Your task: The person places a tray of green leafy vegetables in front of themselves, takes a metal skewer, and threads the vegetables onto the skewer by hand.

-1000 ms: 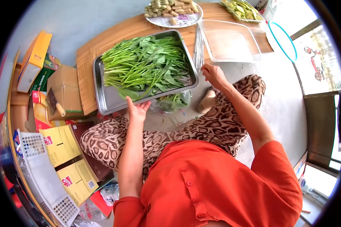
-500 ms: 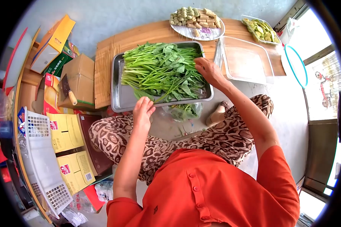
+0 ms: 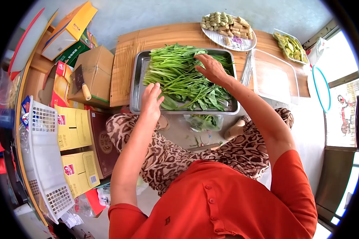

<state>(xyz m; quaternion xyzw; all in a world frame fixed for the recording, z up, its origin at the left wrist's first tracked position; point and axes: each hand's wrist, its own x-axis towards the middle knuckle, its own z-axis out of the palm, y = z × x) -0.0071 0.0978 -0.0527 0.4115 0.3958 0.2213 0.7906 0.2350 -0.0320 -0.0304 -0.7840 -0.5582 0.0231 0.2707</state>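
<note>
Long-stemmed leafy greens lie in a heap in a metal tray, stem ends to the left and leaves to the right. At the tray's front left, my left hand has its fingers stretched out beside the stems, over a loose leaf. I cannot tell whether it touches them. My right hand is over the leafy side at the right, fingers apart and holding nothing.
The tray rests on a wooden table with thin skewers. Behind are a plate of skewered food and a tub of green slices. A clear plastic container is at right; a cleaver leans against a cardboard box.
My right hand has moved left from the tray's right edge to above the leaves, its fingers spreading. My left hand has shifted slightly, its fingers straighter. The whole view has swung a little.
</note>
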